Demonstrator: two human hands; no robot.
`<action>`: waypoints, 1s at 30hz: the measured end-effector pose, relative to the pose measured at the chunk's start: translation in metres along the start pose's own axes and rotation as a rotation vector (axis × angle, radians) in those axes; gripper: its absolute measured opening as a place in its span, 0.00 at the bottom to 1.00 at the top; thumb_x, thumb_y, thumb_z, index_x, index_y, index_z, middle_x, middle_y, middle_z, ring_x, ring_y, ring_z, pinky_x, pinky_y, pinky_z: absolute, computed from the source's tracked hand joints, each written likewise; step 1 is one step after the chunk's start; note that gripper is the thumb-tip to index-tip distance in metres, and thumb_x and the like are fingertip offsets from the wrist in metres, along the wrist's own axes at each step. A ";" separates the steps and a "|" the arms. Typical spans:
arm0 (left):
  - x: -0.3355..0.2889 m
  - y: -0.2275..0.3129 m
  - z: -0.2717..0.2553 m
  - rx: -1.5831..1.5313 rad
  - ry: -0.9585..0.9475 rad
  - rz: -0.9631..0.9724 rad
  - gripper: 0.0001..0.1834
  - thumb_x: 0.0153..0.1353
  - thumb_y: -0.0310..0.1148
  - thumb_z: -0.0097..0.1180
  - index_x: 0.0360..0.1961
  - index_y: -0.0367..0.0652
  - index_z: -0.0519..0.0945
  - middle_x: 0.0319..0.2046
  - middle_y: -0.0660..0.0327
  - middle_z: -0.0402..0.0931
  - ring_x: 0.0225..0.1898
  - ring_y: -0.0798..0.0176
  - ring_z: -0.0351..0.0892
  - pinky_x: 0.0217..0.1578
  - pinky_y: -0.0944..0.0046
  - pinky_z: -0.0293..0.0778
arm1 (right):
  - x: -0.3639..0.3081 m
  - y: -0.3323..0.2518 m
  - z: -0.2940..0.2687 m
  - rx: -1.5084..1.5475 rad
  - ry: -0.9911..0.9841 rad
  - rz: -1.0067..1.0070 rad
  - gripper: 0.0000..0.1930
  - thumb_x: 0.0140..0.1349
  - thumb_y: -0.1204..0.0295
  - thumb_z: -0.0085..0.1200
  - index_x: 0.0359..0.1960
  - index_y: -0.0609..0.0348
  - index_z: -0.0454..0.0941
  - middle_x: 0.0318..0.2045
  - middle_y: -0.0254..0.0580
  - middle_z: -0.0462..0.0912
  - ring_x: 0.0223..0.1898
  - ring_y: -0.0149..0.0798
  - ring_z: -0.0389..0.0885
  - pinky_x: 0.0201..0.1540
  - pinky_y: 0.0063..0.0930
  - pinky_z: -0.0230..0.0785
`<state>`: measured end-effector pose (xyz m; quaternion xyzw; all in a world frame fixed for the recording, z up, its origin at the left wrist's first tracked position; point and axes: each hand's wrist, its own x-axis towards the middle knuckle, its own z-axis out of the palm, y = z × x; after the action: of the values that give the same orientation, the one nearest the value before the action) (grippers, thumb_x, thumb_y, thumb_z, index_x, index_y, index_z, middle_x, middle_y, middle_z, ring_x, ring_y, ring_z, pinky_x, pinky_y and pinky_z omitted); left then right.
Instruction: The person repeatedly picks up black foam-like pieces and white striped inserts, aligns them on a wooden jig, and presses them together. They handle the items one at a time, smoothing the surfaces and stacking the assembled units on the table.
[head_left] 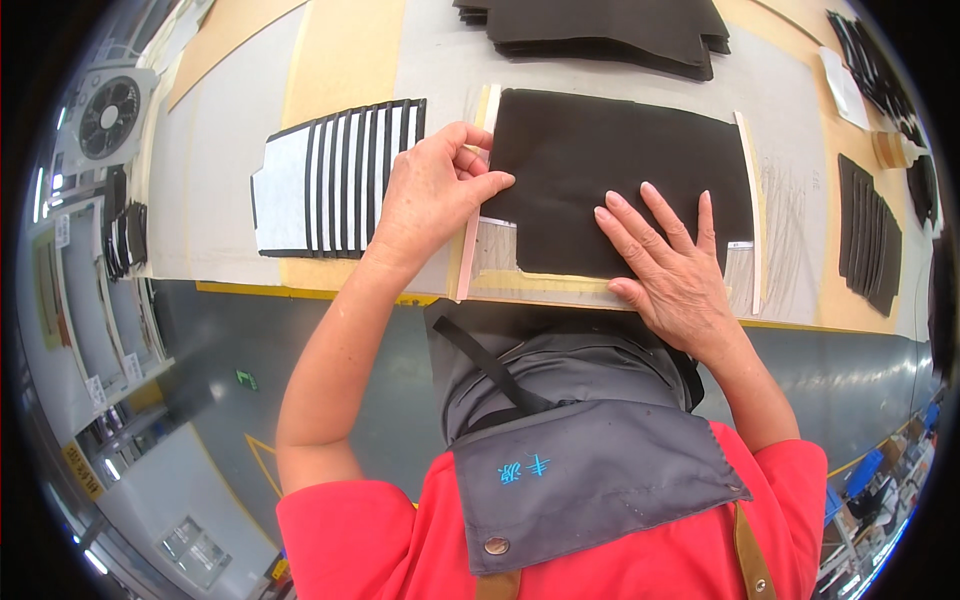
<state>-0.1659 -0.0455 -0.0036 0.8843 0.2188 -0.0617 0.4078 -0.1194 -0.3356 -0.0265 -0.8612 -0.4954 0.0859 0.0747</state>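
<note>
I take the black panel point(610, 150) as my landmark; it lies flat on the worktable point(205, 190) in front of my body, between the left strip point(467, 250) and the right strip point(748, 205). Its long axis goes from side to side, across my front, so its short left end is the part nearest to my left hand point(425, 190). From this hand, the panel lies to the right: only the thumb tip reaches onto its left edge, while the other fingers are bent beside that edge, near the left strip. Whether they pinch the edge, I cannot tell, because the fingertips are partly hidden. My right hand point(675, 270) is with its fingers spread and laid on the lower right part of the panel, the palm by its near edge; from there, most of the panel lies ahead and to the left. So both hands touch it, but the right one covers more of it. Beyond the panel is a pile of black sheets point(600, 35); to its left, a row of striped pieces point(285, 190); to its right, past the right strip, a row of dark pieces point(868, 235).
</note>
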 end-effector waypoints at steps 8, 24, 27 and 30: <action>-0.014 0.001 0.006 0.167 0.253 0.244 0.30 0.51 0.31 0.78 0.54 0.40 0.77 0.40 0.58 0.76 0.39 0.62 0.78 0.38 0.63 0.76 | -0.001 0.002 -0.003 0.033 0.014 -0.015 0.34 0.72 0.47 0.47 0.77 0.40 0.61 0.78 0.23 0.58 0.80 0.39 0.49 0.78 0.67 0.20; -0.016 0.008 0.082 0.272 0.257 0.623 0.24 0.66 0.35 0.64 0.63 0.46 0.77 0.61 0.52 0.68 0.68 0.44 0.65 0.71 0.39 0.58 | 0.003 -0.001 -0.004 0.002 -0.015 -0.018 0.35 0.70 0.45 0.48 0.76 0.43 0.64 0.77 0.24 0.60 0.80 0.41 0.49 0.77 0.71 0.24; -0.015 0.009 0.081 0.265 0.236 0.610 0.24 0.66 0.35 0.64 0.63 0.47 0.77 0.62 0.52 0.68 0.68 0.44 0.64 0.71 0.37 0.56 | 0.003 -0.001 -0.004 0.005 -0.012 -0.019 0.36 0.69 0.45 0.50 0.76 0.42 0.64 0.77 0.25 0.61 0.80 0.41 0.50 0.77 0.72 0.24; -0.014 0.017 0.080 0.306 0.222 0.592 0.24 0.65 0.33 0.63 0.62 0.46 0.77 0.62 0.52 0.68 0.68 0.44 0.65 0.71 0.38 0.58 | -0.003 0.002 -0.004 0.021 -0.015 -0.013 0.37 0.67 0.46 0.52 0.76 0.42 0.64 0.77 0.25 0.61 0.79 0.41 0.51 0.77 0.73 0.25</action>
<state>-0.1655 -0.1195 -0.0409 0.9616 -0.0162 0.1236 0.2445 -0.1178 -0.3392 -0.0231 -0.8564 -0.5006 0.0970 0.0807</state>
